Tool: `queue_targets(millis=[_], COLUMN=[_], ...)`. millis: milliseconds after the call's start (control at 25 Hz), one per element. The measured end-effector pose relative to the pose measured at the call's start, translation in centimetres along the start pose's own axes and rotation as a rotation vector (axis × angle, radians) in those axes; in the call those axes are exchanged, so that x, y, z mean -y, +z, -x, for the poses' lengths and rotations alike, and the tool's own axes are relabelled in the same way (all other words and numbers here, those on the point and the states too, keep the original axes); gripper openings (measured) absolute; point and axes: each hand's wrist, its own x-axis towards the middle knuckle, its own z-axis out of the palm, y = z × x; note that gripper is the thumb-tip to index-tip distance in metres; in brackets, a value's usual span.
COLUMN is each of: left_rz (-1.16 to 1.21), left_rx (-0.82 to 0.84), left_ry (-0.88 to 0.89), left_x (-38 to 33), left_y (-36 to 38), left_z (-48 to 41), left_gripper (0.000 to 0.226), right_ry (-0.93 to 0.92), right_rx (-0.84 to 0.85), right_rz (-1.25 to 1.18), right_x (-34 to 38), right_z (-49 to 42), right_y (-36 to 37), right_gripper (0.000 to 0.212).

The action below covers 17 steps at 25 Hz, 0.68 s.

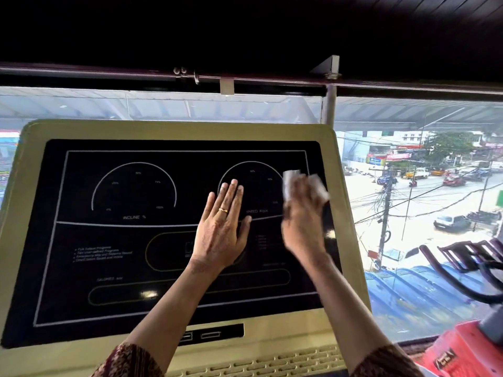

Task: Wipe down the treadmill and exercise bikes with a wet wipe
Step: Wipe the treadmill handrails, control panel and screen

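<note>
The treadmill console (114,240) is bearing your left hand (220,235), flat at centre, and your right hand (302,221) is gripping the wet wipe (290,183) at two o'clock.

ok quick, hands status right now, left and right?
Left hand: open, fingers straight, flat on the treadmill console.
Right hand: closed on the wet wipe, pressed near the console's right edge; motion-blurred.
</note>
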Motion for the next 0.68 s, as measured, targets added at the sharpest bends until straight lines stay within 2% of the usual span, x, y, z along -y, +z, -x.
queue_targets(millis=[80,120,160,240,280,400,440,520,560,600,680], left_rz=[0.003,-0.009,-0.036,-0.094,-0.103,-0.103,-0.109,-0.123,-0.126,-0.126,-0.122], left_rx=[0.024,0.041,0.053,0.073,0.075,0.071,0.072,0.069,0.066,0.067,0.075], left_ry=[-0.013,-0.026,-0.035,-0.031,-0.029,-0.027,-0.028,-0.037,-0.040,-0.039,-0.027], left_x=[-1.2,-1.5,-1.6,-1.6,-1.6,-1.6,-1.6,-1.7,-1.8,-1.8,-1.9], left_y=[0.9,1.3,1.5,1.9,2.0,2.0,2.0,2.0,2.0,2.0,2.0], left_z=[-0.3,-0.2,0.0,0.3,0.4,0.4,0.5,0.6,0.6,0.6,0.5], left_gripper=[0.058,0.059,0.059,0.060,0.060,0.060,0.060,0.060,0.060,0.060,0.060], right_ry=[-0.240,-0.293,-0.247,-0.019,-0.007,-0.254,-0.227,0.040,0.084,0.016,-0.231], right_rx=[0.142,0.149,0.089,-0.041,-0.029,0.094,0.066,-0.010,0.002,0.032,0.090], right_rz=[-0.011,0.010,0.043,0.037,0.019,0.032,0.024,-0.049,-0.066,-0.068,-0.014], right_x=[0.5,-0.2,-1.3,-2.2,-2.0,-2.1,-2.9,-3.4,-3.1,-2.4,-1.9], right_z=[2.1,2.5,2.7,4.2,5.4,9.1,9.4,9.6,9.5,9.1,7.0], right_y=[0.1,-0.2,-0.3,-0.6,-0.5,-0.4,-0.7,-1.4,-1.2,-1.0,-1.0], right_gripper=[0.064,0.063,0.061,0.055,0.054,0.053,0.053,0.053,0.053,0.053,0.054])
